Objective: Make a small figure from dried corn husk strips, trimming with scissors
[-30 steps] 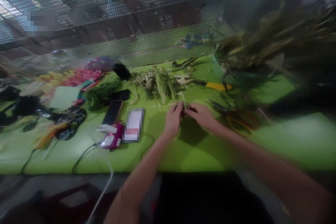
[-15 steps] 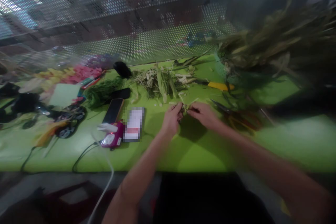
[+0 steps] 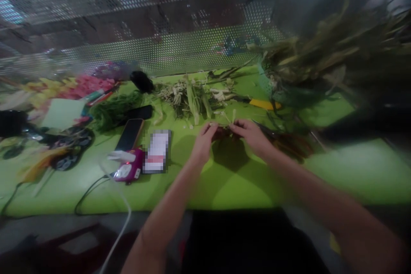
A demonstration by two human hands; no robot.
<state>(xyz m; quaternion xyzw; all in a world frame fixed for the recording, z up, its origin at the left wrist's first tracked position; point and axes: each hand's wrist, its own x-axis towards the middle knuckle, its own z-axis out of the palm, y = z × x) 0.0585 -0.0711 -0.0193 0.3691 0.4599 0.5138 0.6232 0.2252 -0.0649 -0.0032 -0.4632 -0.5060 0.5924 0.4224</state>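
Both my hands are raised a little over the green table (image 3: 186,188), close together with fingertips facing. My left hand (image 3: 205,135) is closed in a pinch on one end of a small piece of dried plant (image 3: 225,116). My right hand (image 3: 248,132) pinches its other end, and a short pale strip sticks up by the thumb. The fingers partly hide the piece, so its full shape cannot be made out. Just beyond lies a heap of dry husks and stalks (image 3: 192,98). Pliers or shears (image 3: 289,143) lie right of my right hand, blurred.
Left of my hands are a lit phone (image 3: 157,150), a dark phone (image 3: 129,135) and a magenta power adapter (image 3: 131,167) with a white cable. A yellow-handled knife (image 3: 265,104) lies behind. A green basket (image 3: 268,79) of dried leaves stands right. A perforated screen (image 3: 160,47) closes the back.
My hands have moved slightly apart, with the small plant piece now spanning between them. The whole view has shifted a little, so table things appear farther left.
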